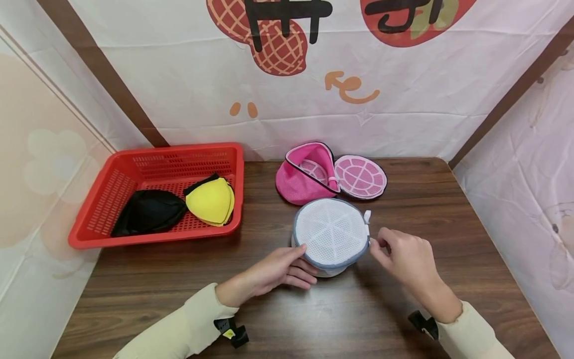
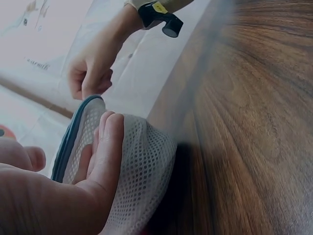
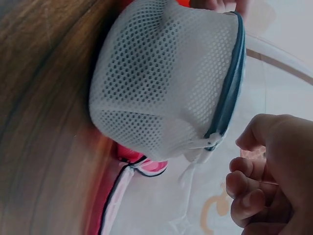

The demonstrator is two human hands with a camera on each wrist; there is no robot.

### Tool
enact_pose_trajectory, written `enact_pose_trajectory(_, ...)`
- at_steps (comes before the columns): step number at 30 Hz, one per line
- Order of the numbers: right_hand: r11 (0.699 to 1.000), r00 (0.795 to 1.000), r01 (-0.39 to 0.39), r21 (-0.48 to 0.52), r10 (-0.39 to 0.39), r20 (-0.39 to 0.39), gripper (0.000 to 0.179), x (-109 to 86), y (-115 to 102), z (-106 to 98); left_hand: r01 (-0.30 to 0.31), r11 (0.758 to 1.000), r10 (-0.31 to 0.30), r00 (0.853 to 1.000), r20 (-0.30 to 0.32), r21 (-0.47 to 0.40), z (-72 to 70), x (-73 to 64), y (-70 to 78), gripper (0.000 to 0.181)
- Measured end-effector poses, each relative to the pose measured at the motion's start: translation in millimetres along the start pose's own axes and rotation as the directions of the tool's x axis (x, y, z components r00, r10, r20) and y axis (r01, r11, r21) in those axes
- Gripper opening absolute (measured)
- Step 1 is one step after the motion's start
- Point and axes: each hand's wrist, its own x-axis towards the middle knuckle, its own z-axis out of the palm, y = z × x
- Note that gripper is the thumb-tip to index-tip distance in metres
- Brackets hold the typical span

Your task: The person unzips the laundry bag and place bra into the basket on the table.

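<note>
A round white mesh laundry bag [image 1: 332, 232] with a blue-grey zipper rim stands on the table, its lid lying flat on top. My left hand [image 1: 282, 271] holds its near left side, thumb on the rim and fingers along the mesh wall. At the bag's right edge is my right hand [image 1: 405, 254], fingers loosely curled. In the right wrist view a small gap separates those fingers from the zipper pull [image 3: 213, 139], and nothing is between them. A white tab [image 1: 367, 217] sticks out from the rim nearby.
Behind the white bag lies a pink mesh laundry bag [image 1: 293, 184], unzipped, its round lid [image 1: 360, 177] folded out to the right. To the left a red plastic basket [image 1: 157, 243] contains black bra cups [image 1: 154, 212] and yellow ones [image 1: 210, 202]. A printed curtain [image 1: 188, 89] borders the table's back.
</note>
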Motion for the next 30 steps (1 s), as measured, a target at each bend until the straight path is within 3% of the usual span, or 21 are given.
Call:
enact_pose_trajectory(9, 0.989, 0.992, 0.128, 0.074, -0.127, -0.026, 0.025, 15.8, -17, 6, -0.034, 0.999, 0.033, 0.999, -0.014, -0.027, -8.5, -0.7, -0.3, 0.044)
enact_pose_trajectory(15, 0.96, 0.968, 0.248, 0.133, -0.241, -0.07, 0.023, 26.9, -38, 14, -0.053, 0.997, 0.053, 0.998, -0.018, -0.051, -8.5, 0.3, -1.8, 0.036)
enact_pose_trajectory(22, 0.928, 0.941, 0.33, 0.173, -0.338, 0.014, 0.024, 34.0, -66, 24, -0.101, 0.993, 0.102, 0.995, 0.004, -0.061, -7.6, 0.1, -3.9, 0.027)
enact_pose_trajectory(30, 0.913, 0.922, 0.381, 0.145, -0.387, 0.017, 0.027, 34.8, -80, 36, -0.139, 0.988, 0.142, 0.989, 0.031, -0.065, -8.5, 2.5, -7.3, 0.025)
